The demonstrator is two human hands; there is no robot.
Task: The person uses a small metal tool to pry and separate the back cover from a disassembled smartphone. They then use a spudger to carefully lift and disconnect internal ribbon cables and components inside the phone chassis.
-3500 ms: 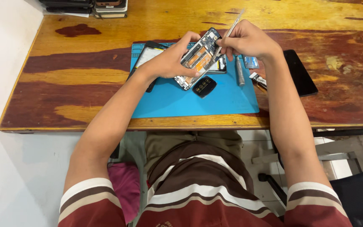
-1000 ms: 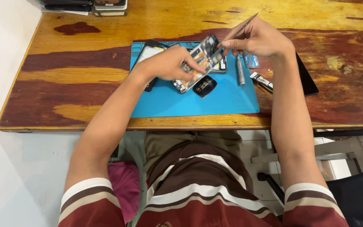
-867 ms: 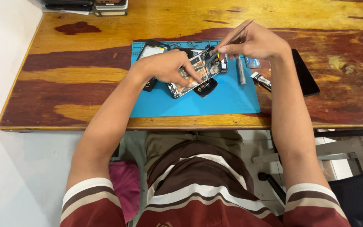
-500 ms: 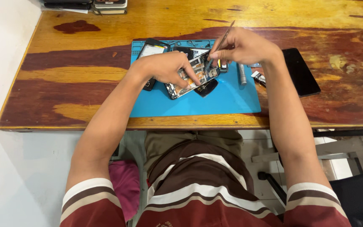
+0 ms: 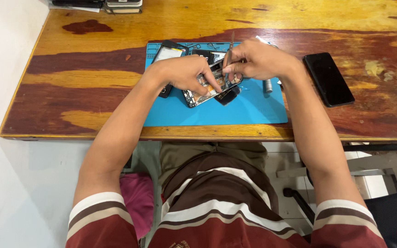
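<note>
Blue work mat point(image 5: 253, 110) lies on the wooden desk point(image 5: 93, 69) and carries the opened phone point(image 5: 210, 85), which rests back-side up with its internals exposed.

Your left hand point(image 5: 184, 73) is closed over the near-left portion of the opened phone; the fingers point(image 5: 212, 85) press down on its exposed interior and the palm covers its left end. This grip is firm and in full contact with the phone.

Your right hand point(image 5: 258, 59) is closed around a thin metal tool point(image 5: 229, 57), pinched between thumb and fingertips. The tool stands nearly upright, its tip down on the phone's upper right area, just beside the left-hand fingers. Whether the tip touches a component cannot be told.

Relative to the grip:
- Directly below the tool tip, a small dark part point(image 5: 228, 95) lies on the mat, touching or just beside the phone's edge.
- Behind the left hand, a second phone frame with a pale panel point(image 5: 168, 53) lies on the mat, partly hidden.
- Just right of the right hand, a short grey cylinder point(image 5: 268, 86) lies on the mat.
- Further right, off the mat, a black phone point(image 5: 328, 79) lies screen up on the desk.
</note>
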